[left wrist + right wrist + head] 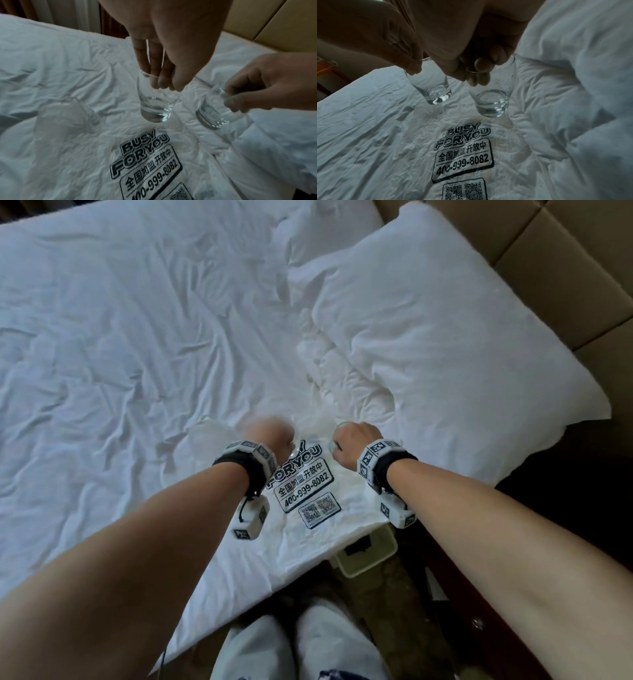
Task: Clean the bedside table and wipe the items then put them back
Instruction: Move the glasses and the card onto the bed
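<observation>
Your left hand [164, 54] and right hand [471, 44] each pinch 1 glass [155, 105] by its rim above the bag [462, 155] on the bed [120, 337], so wiping and returning probably remain.

Two clear, seemingly empty glasses, one [155, 106] and another [211, 115], hang upright side by side just above the bed.

Dim bluish daylight, motion-blurred left hand [269, 436], warped wide-angle edges.
</observation>
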A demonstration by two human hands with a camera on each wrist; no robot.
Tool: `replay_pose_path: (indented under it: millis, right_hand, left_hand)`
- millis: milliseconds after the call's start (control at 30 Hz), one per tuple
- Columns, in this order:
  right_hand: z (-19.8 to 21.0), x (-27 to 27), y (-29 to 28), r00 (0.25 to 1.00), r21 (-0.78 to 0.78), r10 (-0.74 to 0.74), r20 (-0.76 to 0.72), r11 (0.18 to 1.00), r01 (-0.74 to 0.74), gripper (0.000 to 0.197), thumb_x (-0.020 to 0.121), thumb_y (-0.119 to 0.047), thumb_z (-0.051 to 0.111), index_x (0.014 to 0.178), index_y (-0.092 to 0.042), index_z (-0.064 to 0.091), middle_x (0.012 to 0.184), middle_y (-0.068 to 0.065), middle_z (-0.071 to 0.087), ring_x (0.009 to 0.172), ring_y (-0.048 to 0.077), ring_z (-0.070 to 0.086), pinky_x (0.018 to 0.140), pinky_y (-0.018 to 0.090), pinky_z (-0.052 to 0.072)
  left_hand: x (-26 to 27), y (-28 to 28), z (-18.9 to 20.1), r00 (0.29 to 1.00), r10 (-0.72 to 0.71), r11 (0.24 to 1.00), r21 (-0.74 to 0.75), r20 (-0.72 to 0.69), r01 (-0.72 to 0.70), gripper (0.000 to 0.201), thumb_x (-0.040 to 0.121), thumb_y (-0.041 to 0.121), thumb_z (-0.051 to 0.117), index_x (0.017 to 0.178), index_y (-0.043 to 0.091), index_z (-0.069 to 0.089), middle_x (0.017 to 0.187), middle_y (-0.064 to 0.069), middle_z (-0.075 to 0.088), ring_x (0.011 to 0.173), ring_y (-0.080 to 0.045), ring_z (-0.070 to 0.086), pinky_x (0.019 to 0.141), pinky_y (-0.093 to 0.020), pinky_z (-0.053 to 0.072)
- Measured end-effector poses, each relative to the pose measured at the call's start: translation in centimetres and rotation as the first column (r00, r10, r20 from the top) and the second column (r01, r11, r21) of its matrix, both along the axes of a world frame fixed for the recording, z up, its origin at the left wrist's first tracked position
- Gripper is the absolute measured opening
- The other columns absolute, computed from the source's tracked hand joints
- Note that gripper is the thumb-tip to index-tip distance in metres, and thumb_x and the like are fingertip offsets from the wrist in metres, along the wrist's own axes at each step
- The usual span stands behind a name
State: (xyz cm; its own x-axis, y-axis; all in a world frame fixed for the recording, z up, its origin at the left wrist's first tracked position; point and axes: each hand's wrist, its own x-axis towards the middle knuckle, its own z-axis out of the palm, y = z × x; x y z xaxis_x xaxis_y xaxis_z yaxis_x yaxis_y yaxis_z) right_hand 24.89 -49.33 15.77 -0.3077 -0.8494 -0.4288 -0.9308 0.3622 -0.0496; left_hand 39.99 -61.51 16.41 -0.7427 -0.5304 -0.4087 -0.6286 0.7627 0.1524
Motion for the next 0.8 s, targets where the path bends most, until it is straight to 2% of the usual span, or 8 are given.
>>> replay_pose_path:
  millis: [67, 167, 267, 400, 533, 633, 733, 800]
  right_hand:
    - [-2.6, -0.7, -1.1, 1.0, 0.002, -0.008, 0.02, 1.0, 0.008, 0.02, 0.089, -0.026, 0.054, 0.072, -0.015, 0.058, 0.083, 0.001, 0.058, 0.068, 0.022, 0.053, 0.063, 0.027, 0.037]
    - [-6.4, -1.7, -2.6, 0.998, 0.036, -0.003, 0.066, 0.999, 0.001, 0.018, 0.087, -0.025, 0.057, 0.071, -0.016, 0.056, 0.08, 0.001, 0.057, 0.068, 0.022, 0.055, 0.062, 0.026, 0.038]
    - [-9.7, -2.6, -4.0, 0.995, 0.065, 0.054, 0.085, 0.996, -0.06, 0.019, 0.088, -0.025, 0.057, 0.071, -0.016, 0.055, 0.079, 0.001, 0.057, 0.068, 0.022, 0.057, 0.062, 0.027, 0.039]
    - [-13.0, -3.3, -5.7, 0.988, 0.083, 0.107, 0.109, 0.99, -0.116, 0.014, 0.085, -0.025, 0.06, 0.079, -0.014, 0.054, 0.083, 0.002, 0.057, 0.075, 0.025, 0.062, 0.06, 0.028, 0.039]
    - [-15.0, -3.3, -6.4, 0.976, 0.091, 0.203, 0.08, 0.973, -0.21, 0.016, 0.086, -0.016, 0.059, 0.098, -0.005, 0.061, 0.099, 0.01, 0.062, 0.076, 0.026, 0.064, 0.064, 0.032, 0.051]
    - [-16.0, -3.0, -6.7, 0.948, 0.132, 0.314, 0.044, 0.939, -0.317, 0.013, 0.088, -0.01, 0.055, 0.097, -0.009, 0.065, 0.092, 0.005, 0.062, 0.077, 0.022, 0.063, 0.066, 0.034, 0.056]
    - [-16.9, -2.7, -6.9, 0.929, 0.137, 0.368, 0.038, 0.919, -0.37, 0.014, 0.09, -0.012, 0.056, 0.098, -0.011, 0.067, 0.095, 0.004, 0.063, 0.082, 0.023, 0.063, 0.066, 0.032, 0.051]
    - [-17.4, -2.3, -7.0, 0.922, 0.113, 0.382, 0.059, 0.915, -0.387, 0.016, 0.093, -0.013, 0.054, 0.102, -0.012, 0.067, 0.101, 0.005, 0.063, 0.091, 0.025, 0.063, 0.069, 0.033, 0.048]
  left_hand:
    - [-0.8, 0.1, -2.8, 0.999, 0.032, 0.999, 0.028, 0.027, -0.033, 0.03, 0.091, 0.026, 0.055, 0.063, 0.019, 0.048, 0.077, -0.002, 0.062, 0.068, -0.022, 0.058, 0.065, -0.032, 0.053]
    - [-1.7, 0.6, -6.6, 0.993, 0.1, 0.993, 0.058, 0.057, -0.103, 0.03, 0.096, 0.025, 0.05, 0.068, 0.016, 0.05, 0.068, 0.002, 0.056, 0.062, -0.016, 0.059, 0.063, -0.031, 0.056]
    - [-2.6, 0.6, -9.1, 0.987, 0.14, 0.985, 0.088, 0.076, -0.147, 0.023, 0.096, 0.017, 0.049, 0.074, 0.015, 0.054, 0.066, 0.002, 0.056, 0.059, -0.014, 0.057, 0.058, -0.028, 0.054]
    - [-3.3, 0.0, -11.7, 0.989, 0.13, 0.99, 0.044, 0.075, -0.133, 0.023, 0.091, 0.008, 0.047, 0.073, 0.017, 0.058, 0.074, 0.003, 0.06, 0.057, -0.014, 0.053, 0.052, -0.025, 0.039]
    - [-3.8, -0.1, -13.7, 0.996, 0.088, 0.996, 0.002, 0.028, -0.088, 0.023, 0.092, 0.007, 0.048, 0.075, 0.019, 0.057, 0.079, 0.005, 0.054, 0.065, -0.013, 0.043, 0.065, -0.024, 0.033]
    - [-4.0, -0.1, -15.8, 0.994, 0.096, 0.995, 0.024, 0.048, -0.098, 0.02, 0.088, 0.003, 0.049, 0.085, 0.015, 0.064, 0.081, 0.004, 0.061, 0.071, -0.014, 0.047, 0.076, -0.027, 0.041]
    - [-4.4, 0.2, -17.4, 0.994, 0.078, 0.996, 0.025, 0.077, -0.08, 0.016, 0.087, 0.006, 0.055, 0.086, 0.017, 0.068, 0.078, 0.006, 0.062, 0.072, -0.014, 0.053, 0.085, -0.031, 0.044]
    - [-5.0, 0.4, -17.7, 0.995, 0.052, 0.998, 0.031, 0.08, -0.055, 0.014, 0.088, 0.009, 0.057, 0.089, 0.017, 0.069, 0.083, 0.003, 0.065, 0.081, -0.017, 0.061, 0.089, -0.033, 0.044]
